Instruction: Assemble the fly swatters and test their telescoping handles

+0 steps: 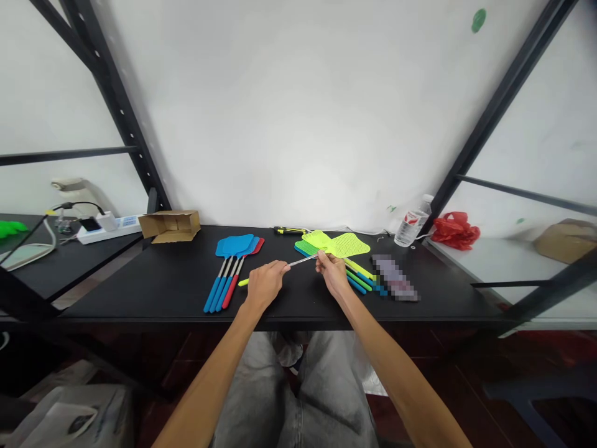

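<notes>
A yellow-green fly swatter (353,245) with a thin metal rod lies crosswise between my hands, above the black table. My left hand (265,284) is closed round it where the yellow handle meets the rod; the handle's end sticks out to the left. My right hand (332,272) pinches the rod close to the swatter's head. Behind and under my right hand lie several more swatters, with yellow, green and blue handles (358,285), partly hidden. To the left, blue fly swatters (236,245) and a red fly swatter (232,287) lie side by side, heads away from me.
An open cardboard box (175,227) stands at the back left, near a white power strip (112,228). A yellow-and-black tool (290,231) lies by the wall. At the right are a plastic bottle (413,221), a red plastic bag (455,231) and a blurred-out object (395,278).
</notes>
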